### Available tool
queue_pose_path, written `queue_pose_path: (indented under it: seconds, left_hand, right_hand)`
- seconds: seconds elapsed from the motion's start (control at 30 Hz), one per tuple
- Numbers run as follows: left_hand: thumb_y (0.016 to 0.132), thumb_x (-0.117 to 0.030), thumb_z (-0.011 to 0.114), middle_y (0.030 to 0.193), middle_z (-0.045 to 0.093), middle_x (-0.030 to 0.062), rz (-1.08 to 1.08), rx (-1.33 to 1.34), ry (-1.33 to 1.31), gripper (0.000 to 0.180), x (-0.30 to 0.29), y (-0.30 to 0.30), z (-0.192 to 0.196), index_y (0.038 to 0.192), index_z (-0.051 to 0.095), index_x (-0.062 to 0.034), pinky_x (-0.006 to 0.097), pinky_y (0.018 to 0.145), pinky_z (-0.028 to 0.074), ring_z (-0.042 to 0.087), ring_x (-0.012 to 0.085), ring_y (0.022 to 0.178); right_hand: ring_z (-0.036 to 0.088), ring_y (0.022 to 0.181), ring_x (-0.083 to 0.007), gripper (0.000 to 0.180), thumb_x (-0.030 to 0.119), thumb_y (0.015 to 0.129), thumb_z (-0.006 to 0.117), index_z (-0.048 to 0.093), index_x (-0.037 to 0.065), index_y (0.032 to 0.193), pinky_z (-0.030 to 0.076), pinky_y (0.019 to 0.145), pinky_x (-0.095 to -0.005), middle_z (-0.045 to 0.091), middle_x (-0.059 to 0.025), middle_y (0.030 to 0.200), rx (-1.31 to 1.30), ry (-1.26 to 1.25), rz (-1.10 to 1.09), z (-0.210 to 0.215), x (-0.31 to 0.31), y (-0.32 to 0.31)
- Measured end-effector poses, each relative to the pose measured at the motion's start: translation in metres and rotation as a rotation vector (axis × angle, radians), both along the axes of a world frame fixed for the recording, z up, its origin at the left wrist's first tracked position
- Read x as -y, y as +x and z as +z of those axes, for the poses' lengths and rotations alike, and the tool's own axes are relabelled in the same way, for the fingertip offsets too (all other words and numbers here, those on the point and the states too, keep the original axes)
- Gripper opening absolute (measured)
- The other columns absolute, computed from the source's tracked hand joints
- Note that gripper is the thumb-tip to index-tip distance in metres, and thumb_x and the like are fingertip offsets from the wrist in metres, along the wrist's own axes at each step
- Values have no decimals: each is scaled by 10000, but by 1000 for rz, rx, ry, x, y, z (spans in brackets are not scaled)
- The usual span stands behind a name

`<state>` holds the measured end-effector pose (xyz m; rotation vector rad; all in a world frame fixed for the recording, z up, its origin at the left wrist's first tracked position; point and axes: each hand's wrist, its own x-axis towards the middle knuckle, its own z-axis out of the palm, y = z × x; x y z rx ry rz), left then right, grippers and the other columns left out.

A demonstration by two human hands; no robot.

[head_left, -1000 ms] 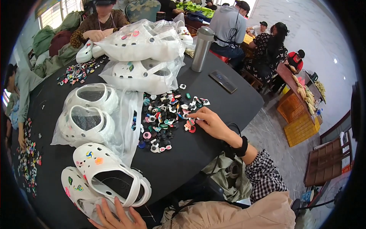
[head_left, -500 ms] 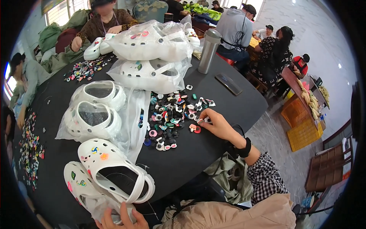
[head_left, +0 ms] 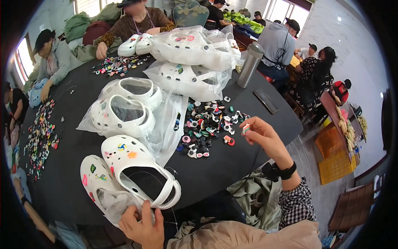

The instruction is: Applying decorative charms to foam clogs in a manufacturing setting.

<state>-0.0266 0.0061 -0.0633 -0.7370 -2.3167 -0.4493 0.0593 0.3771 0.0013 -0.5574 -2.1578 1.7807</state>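
My right hand (head_left: 265, 139) is raised just right of the charm pile, pinching a small shoe charm (head_left: 246, 129) between thumb and fingertips. Loose charms (head_left: 207, 124) of many colours and shapes lie on the black table beside it. At the near left lies a pair of white clogs, toes pointing away. My left hand (head_left: 143, 226) is closed about the heel end of the left clog (head_left: 92, 174), where thin white wrapping shows in the opening. The right clog (head_left: 143, 159) leans on it, a volleyball charm and an orange flower charm on its top.
Bagged white clogs (head_left: 124, 110) lie beyond the pair, with more stacked bags (head_left: 192, 54) behind. A steel tumbler (head_left: 250, 66) and a dark phone (head_left: 266, 101) are at the right. More charms (head_left: 39, 141) lie at the left. Other people sit around this table and farther back.
My right hand has lifted from the edge of the charm pile with a charm in its fingertips. The view has shifted, and my left hand stays at the clog's heel.
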Motion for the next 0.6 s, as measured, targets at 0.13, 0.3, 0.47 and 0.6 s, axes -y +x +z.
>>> queue_pose_path:
  seconds: [0.13, 0.3, 0.47, 0.6]
  left_hand:
    - [768, -290, 813, 1036, 611, 59, -19, 4, 37, 289, 2, 1, -3, 1047, 761, -232, 410, 727, 482, 593, 243, 792]
    - [777, -304, 803, 1035, 619, 69, -57, 48, 86, 258, 8, 4, -7, 1014, 759, -213, 417, 729, 487, 609, 258, 820]
    - [829, -337, 761, 1046, 625, 88, -77, 54, 89, 276, 16, 4, -10, 1037, 762, -157, 436, 773, 491, 618, 284, 888]
    - [843, -368, 737, 1008, 600, 107, -12, 266, 53, 313, 15, 12, -11, 985, 716, -90, 460, 808, 458, 602, 310, 911]
  right_hand:
    - [525, 770, -42, 181, 123, 1023, 578, 618, 45, 1182, 433, 678, -207, 591, 23, 945, -89, 113, 101, 40, 23, -7]
    - [517, 754, -38, 181, 150, 1048, 538, 612, 27, 1158, 413, 658, -199, 572, 25, 906, -254, 83, 180, 75, 37, -32]
    - [512, 729, -29, 177, 141, 1036, 555, 628, 49, 1168, 412, 636, -191, 591, 30, 902, -301, 78, 396, 80, 65, -84]
    - [576, 835, -78, 157, 83, 990, 610, 674, 58, 1131, 455, 687, -237, 634, 0, 962, -202, 143, 667, 64, 103, -118]
